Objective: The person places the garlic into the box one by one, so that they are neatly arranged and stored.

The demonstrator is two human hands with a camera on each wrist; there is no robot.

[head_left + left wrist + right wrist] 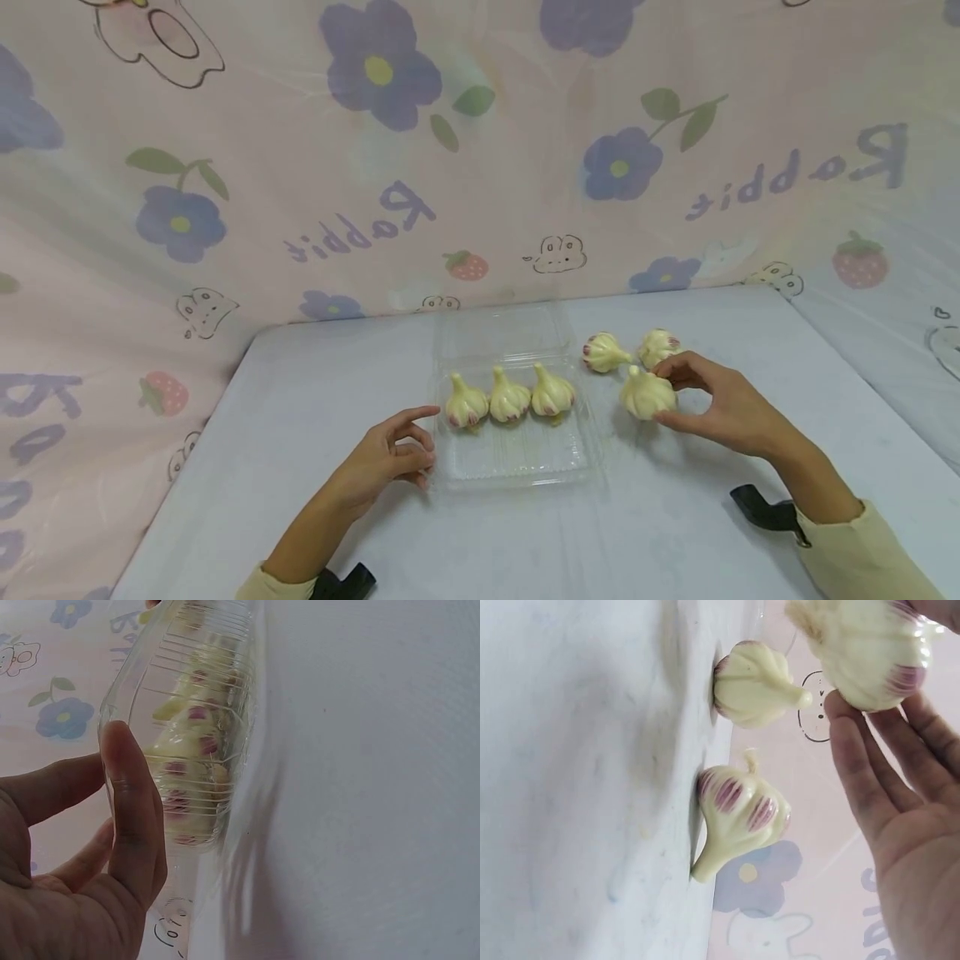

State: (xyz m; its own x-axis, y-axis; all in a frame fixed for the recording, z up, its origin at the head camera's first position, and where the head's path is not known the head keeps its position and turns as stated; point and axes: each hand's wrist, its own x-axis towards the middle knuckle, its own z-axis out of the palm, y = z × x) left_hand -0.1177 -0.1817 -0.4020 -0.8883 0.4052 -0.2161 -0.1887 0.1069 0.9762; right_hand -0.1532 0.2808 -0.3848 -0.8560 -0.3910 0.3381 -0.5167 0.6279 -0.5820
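Between thumb and fingers, my right hand (723,408) pinches a garlic bulb (645,394), pale with purple streaks. In the right wrist view this held garlic bulb (870,652) is up off the table, its far side cut off by the frame. Two more garlic bulbs, one on its side (604,352) and one behind my fingers (657,343), lie on the table beyond it. My left hand (386,458) is at the left side of a clear plastic box (517,467), relaxed fingers touching its rim. Three garlic bulbs (510,397) stand in a row inside the box.
The box's clear lid (502,329) lies folded back toward the rear of the white table (315,375). A printed cloth (487,183) with flowers and rabbits hangs behind and at the sides. Black wrist straps (765,510) show near both sleeves.
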